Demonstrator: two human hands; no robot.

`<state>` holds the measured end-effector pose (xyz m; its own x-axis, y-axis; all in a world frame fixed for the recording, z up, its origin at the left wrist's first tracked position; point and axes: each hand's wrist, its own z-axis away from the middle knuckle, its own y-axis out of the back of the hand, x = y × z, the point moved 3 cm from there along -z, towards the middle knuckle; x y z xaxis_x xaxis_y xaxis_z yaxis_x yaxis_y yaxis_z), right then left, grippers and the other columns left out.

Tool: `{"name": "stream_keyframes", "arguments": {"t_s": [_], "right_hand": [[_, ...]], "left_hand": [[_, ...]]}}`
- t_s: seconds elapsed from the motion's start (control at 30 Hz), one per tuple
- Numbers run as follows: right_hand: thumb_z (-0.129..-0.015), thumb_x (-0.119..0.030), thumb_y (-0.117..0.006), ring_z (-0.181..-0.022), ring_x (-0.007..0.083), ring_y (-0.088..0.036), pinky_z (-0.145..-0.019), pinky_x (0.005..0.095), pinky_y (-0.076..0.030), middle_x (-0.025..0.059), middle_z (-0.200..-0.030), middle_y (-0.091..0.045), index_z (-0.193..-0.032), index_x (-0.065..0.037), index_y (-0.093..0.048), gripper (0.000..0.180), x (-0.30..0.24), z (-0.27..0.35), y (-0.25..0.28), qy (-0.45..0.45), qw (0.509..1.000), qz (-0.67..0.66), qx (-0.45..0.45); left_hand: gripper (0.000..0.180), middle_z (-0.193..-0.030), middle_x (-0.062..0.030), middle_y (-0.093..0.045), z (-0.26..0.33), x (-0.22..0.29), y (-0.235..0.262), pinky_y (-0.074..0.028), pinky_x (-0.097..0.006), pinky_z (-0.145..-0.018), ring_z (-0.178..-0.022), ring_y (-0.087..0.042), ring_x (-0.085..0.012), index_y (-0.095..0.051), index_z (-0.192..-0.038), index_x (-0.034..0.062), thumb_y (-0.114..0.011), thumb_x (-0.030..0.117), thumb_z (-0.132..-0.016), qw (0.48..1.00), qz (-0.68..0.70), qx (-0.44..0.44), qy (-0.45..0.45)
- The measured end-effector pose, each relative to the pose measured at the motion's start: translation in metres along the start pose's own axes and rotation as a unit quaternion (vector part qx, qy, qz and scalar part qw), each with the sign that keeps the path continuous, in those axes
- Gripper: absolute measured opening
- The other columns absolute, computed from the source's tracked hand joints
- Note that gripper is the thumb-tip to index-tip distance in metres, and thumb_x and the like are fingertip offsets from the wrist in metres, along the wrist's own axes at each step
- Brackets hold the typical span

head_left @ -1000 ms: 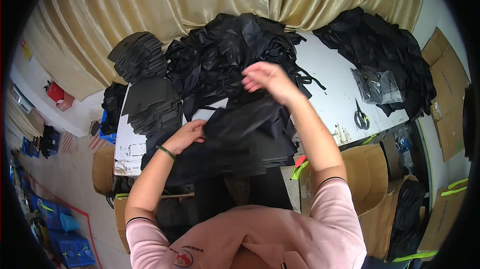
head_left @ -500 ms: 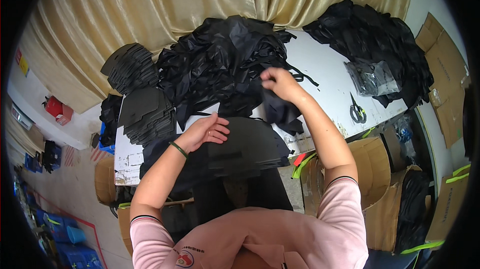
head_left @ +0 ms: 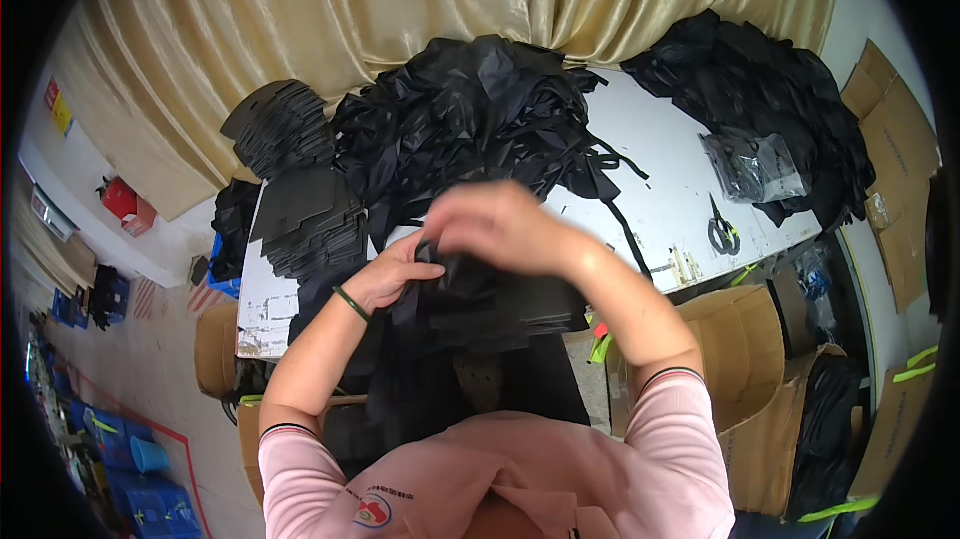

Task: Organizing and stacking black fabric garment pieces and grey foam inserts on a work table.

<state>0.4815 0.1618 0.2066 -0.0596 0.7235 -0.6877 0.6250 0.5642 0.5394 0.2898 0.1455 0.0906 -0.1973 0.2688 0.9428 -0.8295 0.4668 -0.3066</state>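
Note:
My left hand [head_left: 388, 275] pinches a limp piece of black fabric [head_left: 462, 281] between thumb and fingers, above the near edge of the table. Just over it, my right hand [head_left: 505, 226] is smeared by motion, its fingers bent down toward the same fabric. Whether those fingers grip it, I cannot tell. Below the hands lies a stack of flat dark panels [head_left: 545, 311], partly hidden by the fabric and the right hand. Beyond the hands rises a large heap of loose black fabric pieces [head_left: 465, 124], with straps trailing off its right side.
Stacks of dark panels [head_left: 308, 214] stand on the left of the white table [head_left: 650, 134]. Scissors [head_left: 721, 229], a clear plastic bag [head_left: 755, 167] and another black heap [head_left: 770, 89] are on the right. Open cardboard boxes [head_left: 735, 339] sit below the right edge.
My right hand has come from the heap toward me and left, bringing a black fabric piece to my left hand. The left hand has closed on it. The view has shifted slightly.

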Motion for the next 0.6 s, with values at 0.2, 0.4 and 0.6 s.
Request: {"name": "stream_keyframes", "arguments": {"t_s": [0.2,0.4,0.6], "right_hand": [[-0.078,-0.001,-0.068,-0.134,0.0285,-0.039,-0.109,0.0361,-0.034,0.0133,-0.14,-0.048,-0.139,-0.011,-0.044,0.066,0.09,-0.023,0.012,-0.144,0.955,0.088,-0.245],[-0.084,-0.006,-0.065,-0.095,0.0178,-0.059,-0.085,0.0319,-0.045,0.0069,-0.104,-0.066,-0.114,-0.007,-0.062,0.031,0.07,-0.041,-0.031,-0.213,0.897,-0.031,-0.385],[-0.084,-0.01,-0.066,-0.08,0.0203,-0.062,-0.073,0.034,-0.047,0.0082,-0.086,-0.067,-0.1,-0.004,-0.064,0.017,0.029,-0.067,-0.03,-0.143,0.935,0.04,-0.323]], "left_hand": [[0.056,-0.122,-0.0023,-0.058,0.035,0.016,-0.003,-0.044,-0.026,-0.096,-0.11,-0.055,-0.0098,-0.047,-0.134,0.0013,-0.066,-0.007,-0.081,0.994,-0.094,-0.052,0.023],[0.056,-0.121,-0.0033,-0.059,0.063,0.019,0.014,-0.044,-0.025,-0.095,-0.107,-0.057,-0.0098,-0.047,-0.131,-0.0008,-0.067,-0.008,-0.078,0.983,-0.162,-0.07,0.048],[0.062,-0.121,-0.0022,-0.057,0.072,0.028,0.024,-0.044,-0.024,-0.093,-0.105,-0.056,-0.0079,-0.035,-0.141,0.0012,-0.061,-0.001,-0.086,0.997,-0.074,-0.014,-0.005]]}}
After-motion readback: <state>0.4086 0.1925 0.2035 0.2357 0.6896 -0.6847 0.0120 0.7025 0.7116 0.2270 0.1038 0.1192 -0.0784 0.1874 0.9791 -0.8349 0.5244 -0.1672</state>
